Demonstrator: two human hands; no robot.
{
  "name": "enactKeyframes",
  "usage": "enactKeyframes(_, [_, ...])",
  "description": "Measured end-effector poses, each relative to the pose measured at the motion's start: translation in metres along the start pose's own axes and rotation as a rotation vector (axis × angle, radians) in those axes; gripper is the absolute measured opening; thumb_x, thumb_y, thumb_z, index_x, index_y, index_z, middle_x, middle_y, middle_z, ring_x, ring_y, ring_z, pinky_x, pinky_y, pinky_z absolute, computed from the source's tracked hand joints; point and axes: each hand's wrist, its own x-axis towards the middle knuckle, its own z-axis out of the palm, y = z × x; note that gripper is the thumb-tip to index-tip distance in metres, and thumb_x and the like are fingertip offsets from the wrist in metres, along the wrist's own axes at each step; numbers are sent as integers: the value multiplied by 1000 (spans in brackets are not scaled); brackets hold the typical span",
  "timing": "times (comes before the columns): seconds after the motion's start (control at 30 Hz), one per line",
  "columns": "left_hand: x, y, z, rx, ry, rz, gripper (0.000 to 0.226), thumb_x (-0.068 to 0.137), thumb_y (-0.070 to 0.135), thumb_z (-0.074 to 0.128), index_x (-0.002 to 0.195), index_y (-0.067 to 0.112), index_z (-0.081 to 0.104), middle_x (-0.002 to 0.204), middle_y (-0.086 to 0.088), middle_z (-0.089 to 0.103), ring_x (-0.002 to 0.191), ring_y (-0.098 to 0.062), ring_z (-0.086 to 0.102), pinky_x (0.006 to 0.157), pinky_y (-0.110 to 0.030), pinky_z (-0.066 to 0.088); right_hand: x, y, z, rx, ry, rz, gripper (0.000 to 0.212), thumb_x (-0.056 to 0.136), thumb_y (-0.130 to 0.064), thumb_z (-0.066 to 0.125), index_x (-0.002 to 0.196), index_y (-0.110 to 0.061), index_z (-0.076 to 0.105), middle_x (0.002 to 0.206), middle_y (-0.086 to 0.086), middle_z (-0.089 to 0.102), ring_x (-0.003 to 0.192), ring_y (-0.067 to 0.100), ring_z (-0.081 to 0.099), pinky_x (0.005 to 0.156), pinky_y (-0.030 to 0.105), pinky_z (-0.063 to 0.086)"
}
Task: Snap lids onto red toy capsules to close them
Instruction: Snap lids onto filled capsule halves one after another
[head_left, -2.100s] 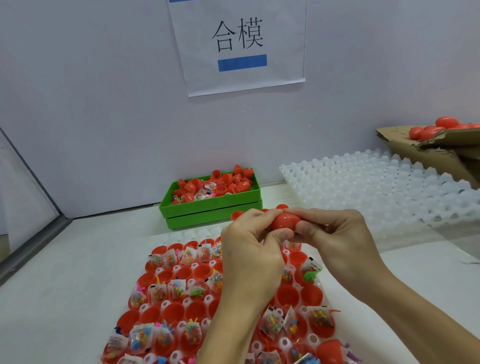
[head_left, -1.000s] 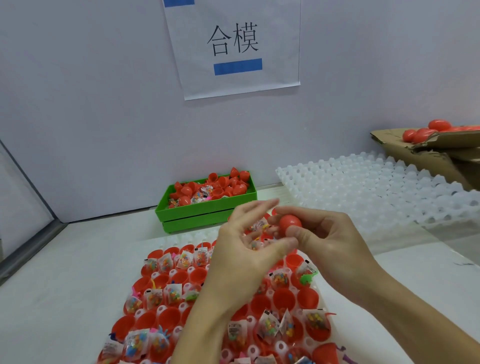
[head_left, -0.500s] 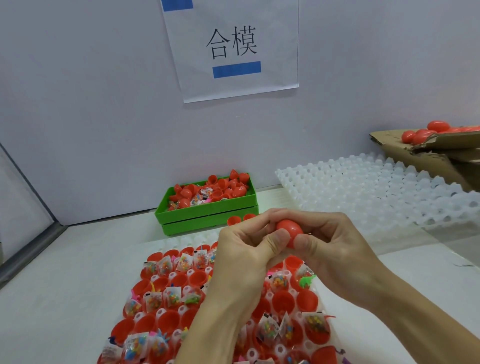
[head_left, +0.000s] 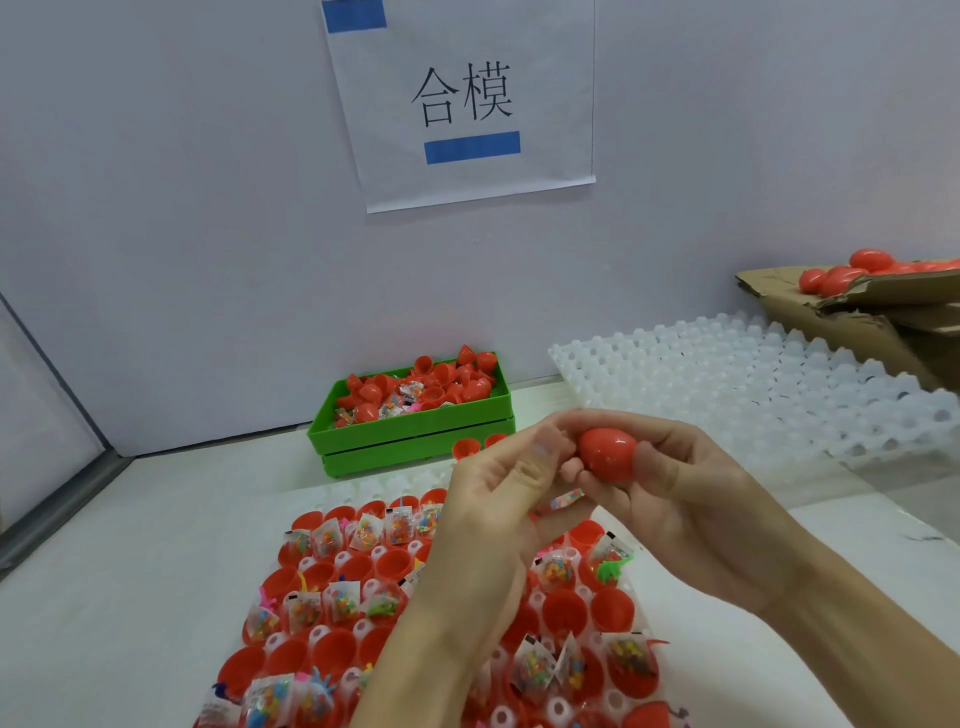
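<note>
The right hand (head_left: 691, 499) grips a closed red capsule (head_left: 607, 453). At its nine o'clock, the left hand (head_left: 498, 499) curls its fingertips against the capsule's end.

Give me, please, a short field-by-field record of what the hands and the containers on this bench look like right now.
right hand: holds a red capsule above the tray
left hand: fingertips at the capsule's left end; grip unclear
front tray: red capsule halves, many with toy packets, some bare
green bin: loose red halves and packets, by the wall
white tray: no capsules, at right
cardboard box: red capsules on top, far right
</note>
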Motion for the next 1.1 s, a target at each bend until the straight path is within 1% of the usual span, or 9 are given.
enactKeyframes(0.17, [2,-1,-1,39,75,34,46,83,42,68,123,20,69,114,-6,72,107,-20,67,88,-38,56,-2,-5,0,175,3,49,68,66,-19,90,124,4,63,117,20,65,105,25,67,88,28,56])
enactKeyframes(0.33, [1,1,-3,121,112,80,55,81,46,67,130,21,63,122,-4,70,112,-19,67,82,-32,58,-3,-7,1,161,-23,63,58,71,-17,86,122,0,65,118,21,68,109,29,67,90,27,56])
enactKeyframes(0.4, [2,0,-1,165,133,81,55,83,48,69,131,23,62,123,0,70,112,-17,68,80,-30,59,-2,-5,3,31,33,35,48,70,-17,87,113,-2,71,114,20,70,106,29,69,87,26,56])
enactKeyframes(0.5, [3,-3,-2,243,216,52,50,84,50,65,128,28,63,111,12,73,99,-8,72,80,-33,59,0,2,7,-456,231,-58,34,69,-17,83,101,-13,74,101,11,75,97,25,73,80,25,58])
enactKeyframes(0.57, [4,-5,-4,302,285,14,42,86,50,64,122,28,67,100,15,74,91,-7,73,81,-35,58,0,7,9,-717,296,-132,38,65,-17,84,101,-20,74,97,3,76,92,21,74,79,27,59])
enactKeyframes(0.63, [6,-5,-5,290,342,-26,26,89,41,61,102,24,75,88,3,76,83,-13,74,71,-32,60,0,10,11,-852,323,-200,48,64,-7,87,107,-24,72,96,-3,76,90,17,74,81,27,59])
enactKeyframes(0.73, [6,-5,-8,233,273,-132,32,86,41,62,79,14,77,77,-12,75,73,-23,74,63,-29,60,0,11,12,-1034,358,-246,60,63,-2,89,110,-33,69,98,-15,74,94,11,70,83,26,57])
enactKeyframes(0.87, [4,-5,-6,122,172,-218,35,79,36,69,88,3,77,81,-16,75,72,-20,73,67,-30,60,-1,12,15,-1166,293,-269,62,65,-6,89,112,-39,66,100,-20,72,96,7,68,81,25,55])
enactKeyframes(1.1, [3,-5,-1,-237,144,-336,45,83,31,61,99,-10,71,101,-31,71,89,-33,74,70,-36,61,-3,14,17,-962,293,-211,50,73,-1,83,112,-31,70,102,-13,73,100,11,69,89,33,56])
